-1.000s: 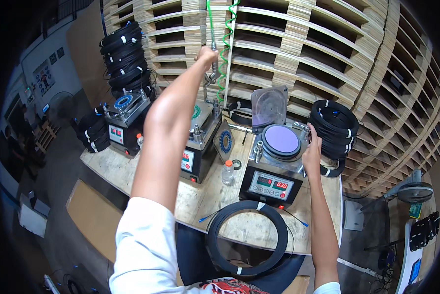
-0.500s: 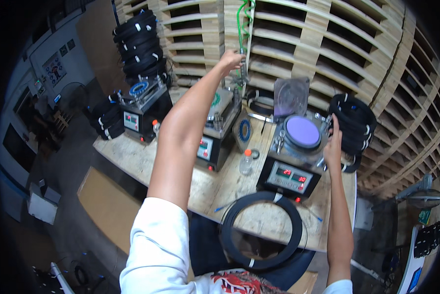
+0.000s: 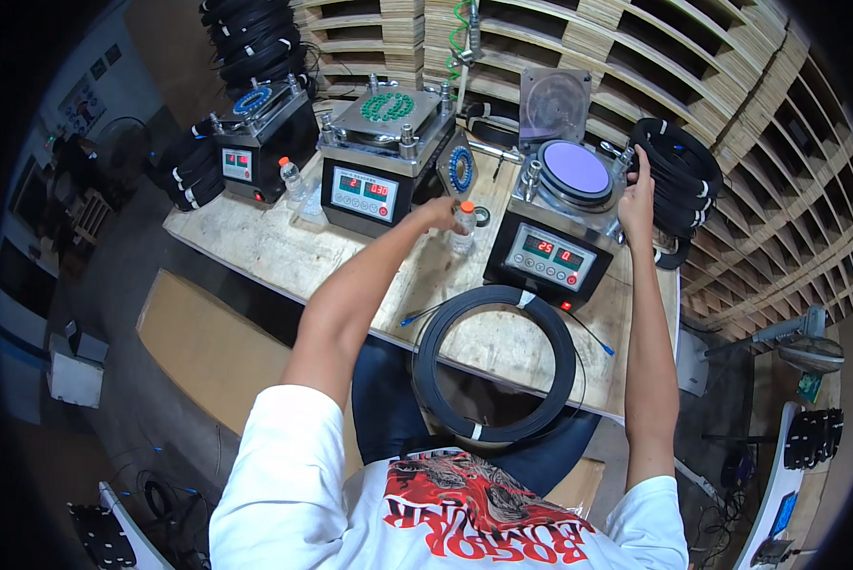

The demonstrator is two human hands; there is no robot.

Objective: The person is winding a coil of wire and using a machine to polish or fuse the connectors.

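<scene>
My left hand (image 3: 441, 215) has its fingers closed about the upper part of a small clear plastic bottle (image 3: 463, 237) with an orange cap, which stands on the bench. My right hand (image 3: 637, 201) is at the right edge of a polishing machine (image 3: 552, 256), index finger stretched up beside a metal corner post (image 3: 624, 161); its other fingers are partly hidden. A round lilac polishing pad (image 3: 576, 169) lies on top of that machine. In front of it, a coil of black cable (image 3: 428, 366) with blue-tipped ends overhangs the bench's front edge above my lap.
A second machine (image 3: 365, 185) carries a plate of green connectors; a third (image 3: 265, 142) stands farther left. A blue-rimmed disc (image 3: 460, 169) leans by the second. Coiled black cables (image 3: 678, 171) are stacked at right. An air gun (image 3: 474, 43) hangs behind on a green hose.
My left hand has let go of the hanging air gun and come down to the bottle. My right hand stays by the machine's right edge. The view has tilted down.
</scene>
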